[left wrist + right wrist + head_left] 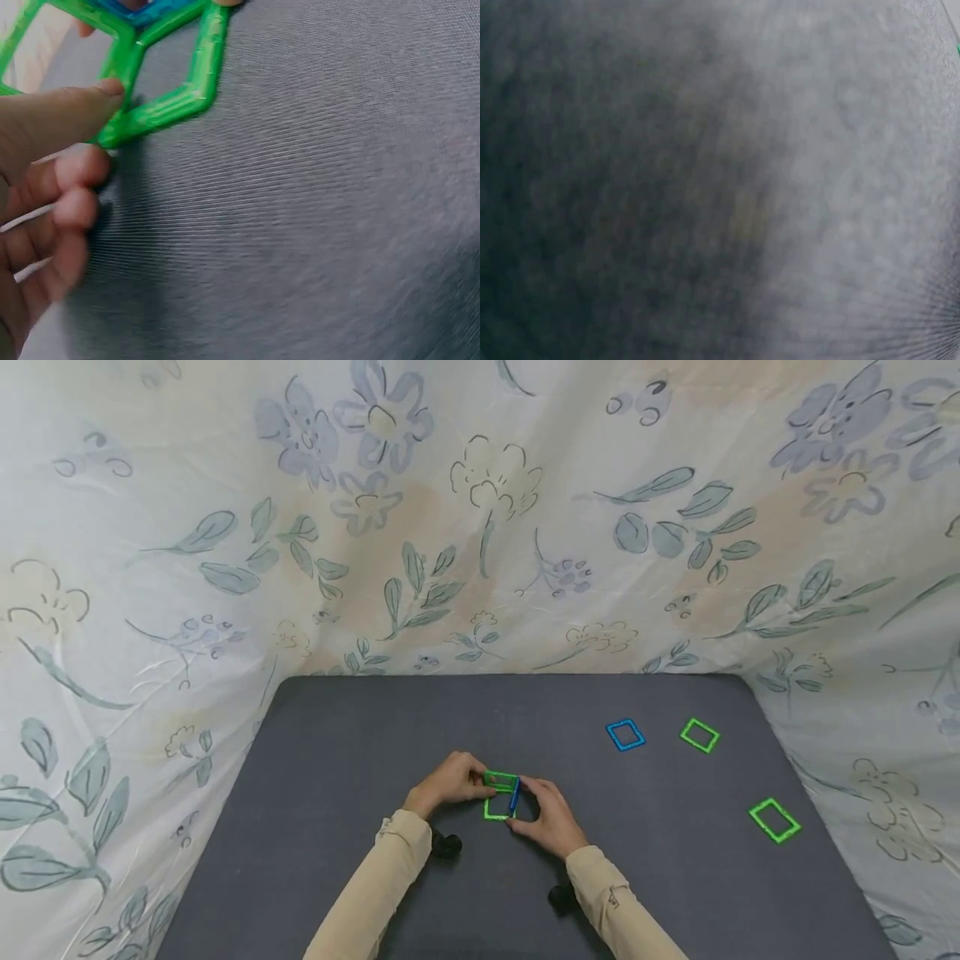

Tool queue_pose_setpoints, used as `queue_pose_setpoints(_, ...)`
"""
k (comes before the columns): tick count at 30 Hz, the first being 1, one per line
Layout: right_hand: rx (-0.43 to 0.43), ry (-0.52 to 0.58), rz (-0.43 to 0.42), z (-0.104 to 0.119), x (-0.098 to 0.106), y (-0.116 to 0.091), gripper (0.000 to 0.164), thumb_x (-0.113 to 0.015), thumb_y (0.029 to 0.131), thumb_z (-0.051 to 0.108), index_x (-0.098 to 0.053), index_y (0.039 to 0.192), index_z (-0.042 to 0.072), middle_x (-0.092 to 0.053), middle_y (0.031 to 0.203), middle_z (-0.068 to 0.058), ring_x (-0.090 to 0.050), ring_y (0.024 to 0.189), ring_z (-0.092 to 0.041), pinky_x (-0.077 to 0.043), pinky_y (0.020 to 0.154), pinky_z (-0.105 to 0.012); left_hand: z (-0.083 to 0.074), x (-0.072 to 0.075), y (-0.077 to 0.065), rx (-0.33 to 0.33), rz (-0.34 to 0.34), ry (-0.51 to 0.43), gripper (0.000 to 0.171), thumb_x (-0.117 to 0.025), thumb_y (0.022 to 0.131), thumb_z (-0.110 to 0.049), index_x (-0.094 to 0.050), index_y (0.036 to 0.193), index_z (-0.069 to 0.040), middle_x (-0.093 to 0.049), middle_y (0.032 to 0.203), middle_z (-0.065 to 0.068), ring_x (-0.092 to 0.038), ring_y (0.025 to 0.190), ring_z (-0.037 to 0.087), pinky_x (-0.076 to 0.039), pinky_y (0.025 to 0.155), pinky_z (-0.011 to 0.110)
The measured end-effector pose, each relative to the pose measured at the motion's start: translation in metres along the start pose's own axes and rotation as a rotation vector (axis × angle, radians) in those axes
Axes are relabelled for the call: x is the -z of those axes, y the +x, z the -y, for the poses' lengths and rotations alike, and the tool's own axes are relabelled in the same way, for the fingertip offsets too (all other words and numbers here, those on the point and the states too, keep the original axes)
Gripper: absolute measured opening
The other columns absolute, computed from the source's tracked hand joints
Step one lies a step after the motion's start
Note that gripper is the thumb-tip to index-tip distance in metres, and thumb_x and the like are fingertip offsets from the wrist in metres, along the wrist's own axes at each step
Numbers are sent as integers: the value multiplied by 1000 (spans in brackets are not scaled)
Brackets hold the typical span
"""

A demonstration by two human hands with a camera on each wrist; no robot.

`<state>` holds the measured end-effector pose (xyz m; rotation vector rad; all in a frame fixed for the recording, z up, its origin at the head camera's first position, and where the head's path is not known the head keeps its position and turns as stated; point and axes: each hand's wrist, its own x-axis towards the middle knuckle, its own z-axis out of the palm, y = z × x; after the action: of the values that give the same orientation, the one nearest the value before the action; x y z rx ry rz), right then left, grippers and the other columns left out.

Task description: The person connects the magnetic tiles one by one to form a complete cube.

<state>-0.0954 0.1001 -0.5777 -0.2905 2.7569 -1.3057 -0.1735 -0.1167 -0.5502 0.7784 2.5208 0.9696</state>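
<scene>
In the head view, my left hand point(452, 779) pinches an upright-tilted green square magnetic tile frame point(501, 773) between thumb and fingers. A second green square tile point(496, 817) joins its near edge. At their right side stands a blue square tile point(515, 797), seen nearly edge-on. My right hand point(553, 820) holds this blue tile, with fingertips at its far end and thumb at its near end. The left wrist view shows the left thumb point(82, 109) pressed on the green frames where they meet. The right wrist view is blurred cloth, with the right hand out of sight.
Beyond the right hand, a loose blue tile point(626, 748) and a green tile point(700, 750) lie flat on the grey table point(360, 727). Another green tile point(776, 840) lies nearer the right edge. A flowered cloth point(525, 610) hangs behind the table.
</scene>
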Motion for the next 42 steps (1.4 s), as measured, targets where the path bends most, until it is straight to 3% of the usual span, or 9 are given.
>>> queue_pose_setpoints(4,-13,2,10,0,1,0,73,-89,79,13,-56,143,1,-61,134,-18,-56,128,-37,-47,107,-56,-13,14,2,-11,31,122,37,-85,85,-30,-79,116,-11,-73,92,1,-59,73,8,-48,65,22)
queue_pose_setpoints(7,-12,3,6,0,2,0,73,-89,79,13,-56,143,0,-61,134,-18,-56,129,-37,-47,108,-56,-27,27,8,-41,70,137,50,-85,85,-37,-74,127,-11,-69,108,7,-61,88,18,-51,73,28)
queue_pose_setpoints(10,2,8,4,0,2,0,72,-89,79,13,-56,142,-2,-61,134,-19,-57,128,-37,-47,107,-56,-40,35,17,-129,128,128,44,-78,91,-37,-75,126,-10,-69,111,11,-63,91,23,-51,75,29)
queue_pose_setpoints(14,25,9,6,-1,0,0,72,-89,79,13,-56,141,-4,-61,134,-20,-57,127,-38,-47,107,-55,-51,37,28,-187,205,160,28,-71,98,-29,-78,118,-11,-72,103,5,-61,80,10,-48,70,21)
queue_pose_setpoints(17,35,8,13,-2,-1,-1,72,-89,79,13,-56,140,-5,-61,134,-21,-56,128,-38,-47,107,-55,-53,35,36,-168,253,157,20,-72,97,-21,-81,112,-12,-75,99,3,-58,71,2,-48,64,18)
queue_pose_setpoints(21,31,20,19,-3,0,-1,70,-88,80,13,-56,139,-6,-59,135,-22,-56,128,-38,-47,107,-54,-54,33,41,-161,288,143,16,-74,95,-17,-82,107,-13,-78,98,3,-59,68,-1,-48,62,16)
queue_pose_setpoints(34,35,8,5,-4,2,1,72,-89,79,14,-56,140,-6,-59,134,-21,-57,126,-37,-48,106,-53,-57,38,47,-144,339,160,16,-75,94,-13,-82,108,-10,-78,103,5,-65,75,4,-51,65,17)
queue_pose_setpoints(42,31,6,13,-3,3,2,61,-89,79,13,-62,132,-3,-60,133,-19,-58,124,-34,-49,105,-53,-52,38,52,-174,390,110,19,-72,96,-15,-81,113,-13,-79,110,3,-69,93,7,-52,75,16)
